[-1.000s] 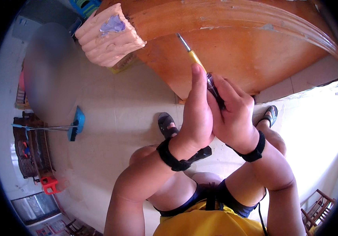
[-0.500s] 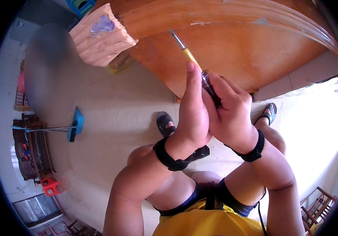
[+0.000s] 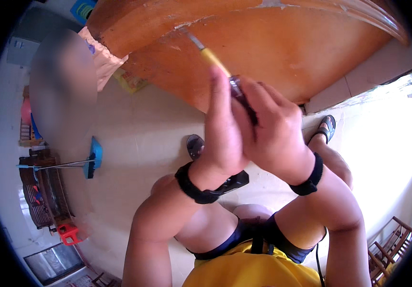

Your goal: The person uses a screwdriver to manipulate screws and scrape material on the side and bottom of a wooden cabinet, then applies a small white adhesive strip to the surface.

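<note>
My right hand (image 3: 277,129) is wrapped round the dark, see-through handle of a slim screwdriver-like tool (image 3: 217,60) with a yellow shaft and a narrow metal end. Pressed against it from the left is my left hand (image 3: 222,129), its thumb upright along the tool and its other fingers mostly hidden. Both hands form one grip. The metal end points up and left and meets the underside of a curved orange-brown wooden table (image 3: 263,57) near a scuffed pale patch on its edge. The tip's exact shape is too small to tell.
A pinkish, lumpy slab (image 3: 101,60) covers the table's left corner, beside a blurred person (image 3: 64,91). A blue broom (image 3: 93,159) and a red stool (image 3: 69,234) are at the left. Wooden chair parts (image 3: 391,246) show at lower right. My sandalled feet rest on the pale floor.
Both hands have moved up and to the left with the tool, and its metal end now meets the table near its edge. The view has shifted slightly, so less of the pink slab shows.
</note>
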### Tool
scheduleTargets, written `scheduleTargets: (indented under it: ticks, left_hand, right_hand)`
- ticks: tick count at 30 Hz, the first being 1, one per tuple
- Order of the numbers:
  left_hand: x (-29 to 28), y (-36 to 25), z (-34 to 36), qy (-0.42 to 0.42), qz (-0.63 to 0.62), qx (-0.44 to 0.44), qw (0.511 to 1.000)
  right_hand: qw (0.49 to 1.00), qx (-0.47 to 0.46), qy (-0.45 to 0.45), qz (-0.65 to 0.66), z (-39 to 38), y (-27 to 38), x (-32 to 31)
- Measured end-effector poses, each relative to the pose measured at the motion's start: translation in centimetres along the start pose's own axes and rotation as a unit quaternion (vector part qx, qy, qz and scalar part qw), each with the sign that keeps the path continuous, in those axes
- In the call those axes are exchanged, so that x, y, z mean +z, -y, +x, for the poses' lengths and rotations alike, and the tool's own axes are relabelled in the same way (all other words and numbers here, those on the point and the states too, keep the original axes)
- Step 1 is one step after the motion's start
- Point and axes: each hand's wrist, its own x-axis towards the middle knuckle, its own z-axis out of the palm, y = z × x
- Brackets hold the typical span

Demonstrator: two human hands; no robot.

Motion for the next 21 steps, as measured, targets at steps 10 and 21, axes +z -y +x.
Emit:
scheduleTargets:
  ticks: [10,21]
  left_hand:
    - [2.6,2.3,1.1,0.037,-0.043,-0.014,0.998]
    - [-1.7,-0.5,-0.9,-0.072,0.002,-0.003,0.997]
  right_hand:
    - [0.998,0.005,-0.066,0.005,-0.6,-1.6,-2.1]
    - [0.995,0.056,0.077,-0.016,-0.2,0.7,1.3]
